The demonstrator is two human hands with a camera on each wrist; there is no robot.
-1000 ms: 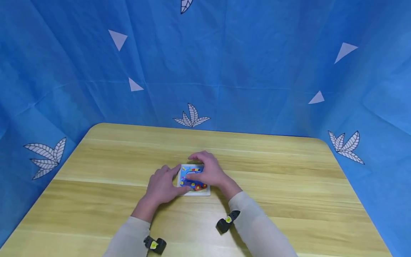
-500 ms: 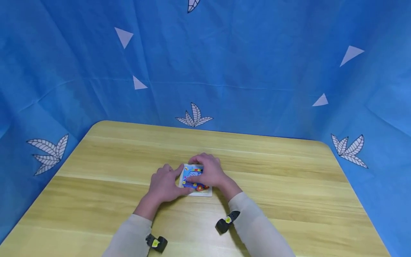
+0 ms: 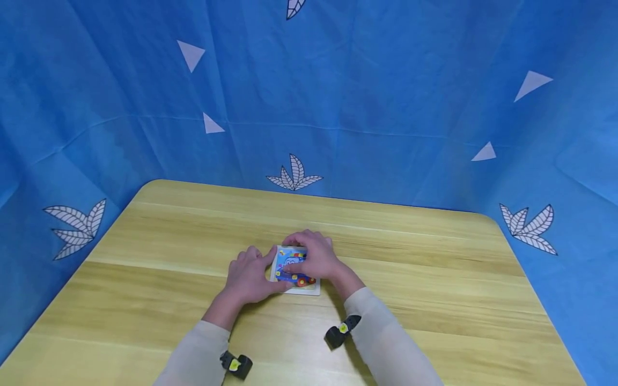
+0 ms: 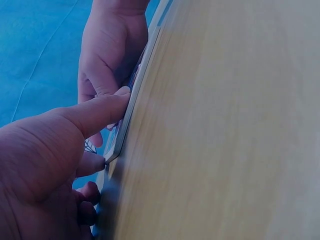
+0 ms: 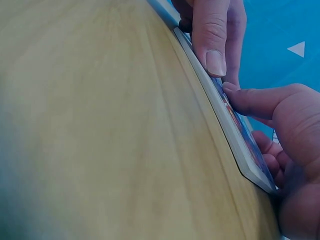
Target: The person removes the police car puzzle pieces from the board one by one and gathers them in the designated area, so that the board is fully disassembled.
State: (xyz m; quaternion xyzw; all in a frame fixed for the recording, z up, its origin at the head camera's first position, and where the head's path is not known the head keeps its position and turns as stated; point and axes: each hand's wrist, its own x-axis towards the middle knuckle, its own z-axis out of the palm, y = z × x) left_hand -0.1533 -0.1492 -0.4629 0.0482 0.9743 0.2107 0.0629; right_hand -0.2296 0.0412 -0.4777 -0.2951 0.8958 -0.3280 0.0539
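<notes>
The head view has shifted slightly; the white-edged board (image 3: 309, 291) shows a vehicle (image 3: 286, 277).

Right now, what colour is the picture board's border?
The picture board's border is white, clearest in the head view.

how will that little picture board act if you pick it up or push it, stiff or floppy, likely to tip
The picture board is probably stiff, since its edge runs straight and shows some thickness. Looking thin for its width, it may be light. Pushed, it would likely slide rather than tip, as it lies flat on the table.
</notes>
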